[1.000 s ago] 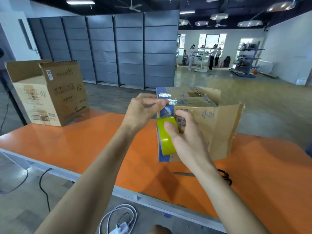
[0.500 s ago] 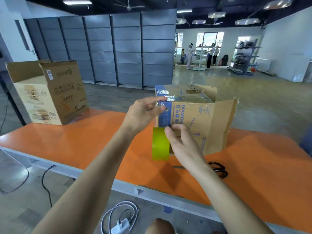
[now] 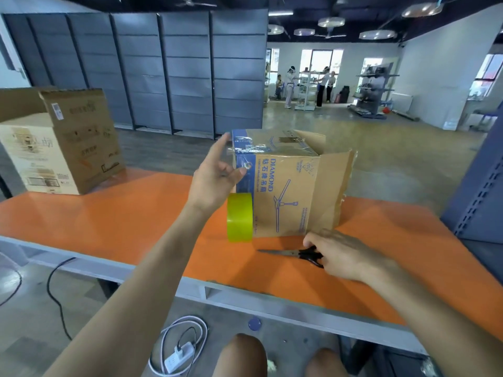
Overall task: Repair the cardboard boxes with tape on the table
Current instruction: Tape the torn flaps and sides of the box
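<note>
I have the left hand (image 3: 217, 179) raised against the near left corner of the cardboard box (image 3: 285, 191). It is released rather than clenched: the index finger points up beside the top corner, the other fingers are loosely bent, and the thumb tip touches the box's blue vertical edge. My right hand (image 3: 344, 254) is low on the table (image 3: 109, 221), grasping the scissors (image 3: 309, 255). Its fingers curl over the black handles and the blades lie flat, pointing left.

The tape roll (image 3: 239, 217), yellow-green, stands on edge just below my left hand and in front of the box's blue corner. I cannot tell whether it rests on the table or hangs from a strip. Glossy clear tape (image 3: 246, 148) wraps the box's top left corner.

The box sits upright near the middle of the orange table, fan drawing toward me, with its side flap (image 3: 336, 191) swung open on the right, its edge ragged. A second box (image 3: 62, 142) stands well apart at the far left of the table. Behind are grey partitions (image 3: 163, 72), and on the floor below, a white charger (image 3: 179, 355) with a coiled cable.
</note>
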